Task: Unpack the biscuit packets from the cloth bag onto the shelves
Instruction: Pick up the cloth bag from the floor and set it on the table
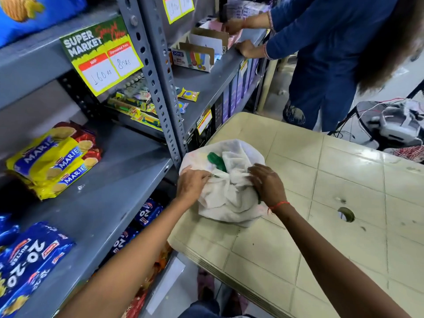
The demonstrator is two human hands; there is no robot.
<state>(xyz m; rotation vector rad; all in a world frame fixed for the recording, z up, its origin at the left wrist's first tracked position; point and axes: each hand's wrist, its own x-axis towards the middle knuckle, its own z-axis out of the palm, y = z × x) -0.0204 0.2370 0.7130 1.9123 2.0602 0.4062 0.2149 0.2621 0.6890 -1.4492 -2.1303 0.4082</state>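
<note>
- On the cream counter (344, 180), moulded in a grid of squares with a round hole near its middle, sits a white cloth bag (226, 203), soft, crumpled and bunched into folds.
- Green straps (216, 161) show at the mouth of the bag, lying over the white cloth.
- Left hand (191, 185) rests on the bag's left side, its fingers (203, 176) pinched closed on a fold of cloth near the mouth.
- Right hand (267, 183) presses on the bag's right side, fingers (254, 174) curled shut into the bunched cloth; a red thread (278, 205) circles that wrist.
- No packet shows inside the bag; its contents are hidden by the folds.
- Beside the counter stands a grey metal shelf (110, 191) with punched upright posts.
- Glossy yellow "MARIE" packets (49, 164) are stacked on that shelf, a red packet (89, 138) behind them.
- Shiny blue "20-20 BUTTER" packets (29, 260) lie at the shelf's near end, more on the level below.
- A green and yellow card (101, 53) reads "SUPER MARKET", with "160 rs" and "80 rs" handwritten.
- Farther along, another person in blue (321, 53) handles cardboard boxes (197, 53) on a shelf.
</note>
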